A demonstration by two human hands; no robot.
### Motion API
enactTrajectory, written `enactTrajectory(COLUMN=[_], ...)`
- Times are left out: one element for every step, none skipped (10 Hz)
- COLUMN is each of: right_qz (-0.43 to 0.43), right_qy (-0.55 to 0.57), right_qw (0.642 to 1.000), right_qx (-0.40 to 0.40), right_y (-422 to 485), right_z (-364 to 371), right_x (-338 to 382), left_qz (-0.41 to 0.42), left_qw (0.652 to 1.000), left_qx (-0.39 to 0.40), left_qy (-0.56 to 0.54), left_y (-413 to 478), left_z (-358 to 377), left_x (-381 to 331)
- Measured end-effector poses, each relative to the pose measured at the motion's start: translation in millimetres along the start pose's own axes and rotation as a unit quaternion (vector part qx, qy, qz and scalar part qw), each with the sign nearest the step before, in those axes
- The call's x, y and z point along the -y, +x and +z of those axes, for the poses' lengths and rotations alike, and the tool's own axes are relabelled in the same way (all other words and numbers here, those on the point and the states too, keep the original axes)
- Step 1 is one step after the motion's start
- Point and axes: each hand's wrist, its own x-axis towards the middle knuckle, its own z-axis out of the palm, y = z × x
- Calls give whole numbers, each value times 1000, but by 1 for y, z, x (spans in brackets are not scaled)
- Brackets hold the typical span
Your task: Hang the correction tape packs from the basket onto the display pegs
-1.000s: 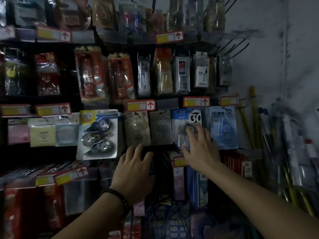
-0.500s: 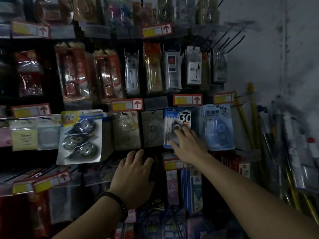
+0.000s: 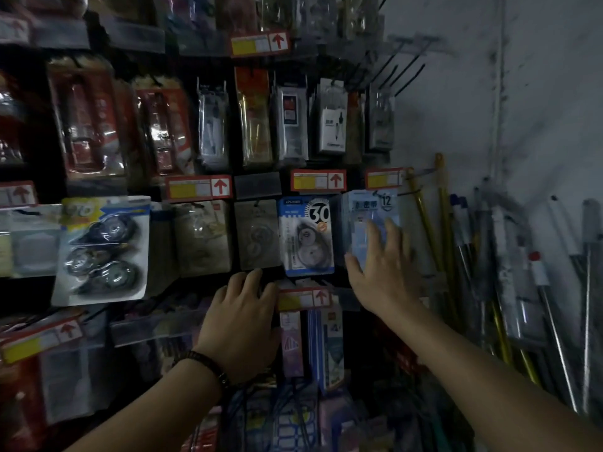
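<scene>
A blue correction tape pack marked 30 (image 3: 306, 234) hangs on a peg in the middle row of the display. To its right hangs a pale blue pack marked 12 (image 3: 368, 210). My right hand (image 3: 380, 272) lies flat against the pale blue pack with fingers spread and holds nothing. My left hand (image 3: 243, 316) rests lower on the display, below the blue pack, fingers apart over dark items; I cannot see anything in it. A large three-tape pack (image 3: 102, 249) hangs at the left. The basket is out of view.
Bare pegs (image 3: 406, 68) stick out at the upper right by the grey wall. Red and yellow price tags (image 3: 318, 180) run under each row. Long rods and poles (image 3: 509, 278) lean against the wall at the right. More packs (image 3: 326, 347) hang below my hands.
My right hand slid from the blue 30 pack rightwards onto the pale blue 12 pack. My left hand stayed in place below the row. The view shifted slightly.
</scene>
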Motion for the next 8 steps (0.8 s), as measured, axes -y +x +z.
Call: enactTrajectory(right_qz=[30, 37, 47, 50, 60, 56, 44, 22], right_qy=[12, 53, 45, 33, 32, 11, -1, -19], right_qw=[996, 989, 984, 982, 981, 979, 977, 980], right_qx=[82, 132, 169, 177, 179, 197, 209, 198], right_y=[1, 4, 13, 23, 28, 27, 21, 13], right_z=[7, 15, 19, 21, 19, 17, 11, -2], right_x=[-19, -26, -24, -18, -12, -15, -16, -11], left_qz=[-9, -3, 3, 12, 10, 9, 5, -6], left_qw=[999, 1000, 1000, 1000, 1000, 1000, 1000, 1000], left_qx=[-31, -19, -8, -3, -5, -2, -1, 17], left_qy=[-1, -1, 0, 10, 10, 7, 5, 17], left_y=[0, -1, -3, -4, -5, -6, -11, -20], left_z=[-6, -4, -2, 1, -4, -7, -12, -20], left_x=[-6, -9, -10, -8, -6, -5, -5, -2])
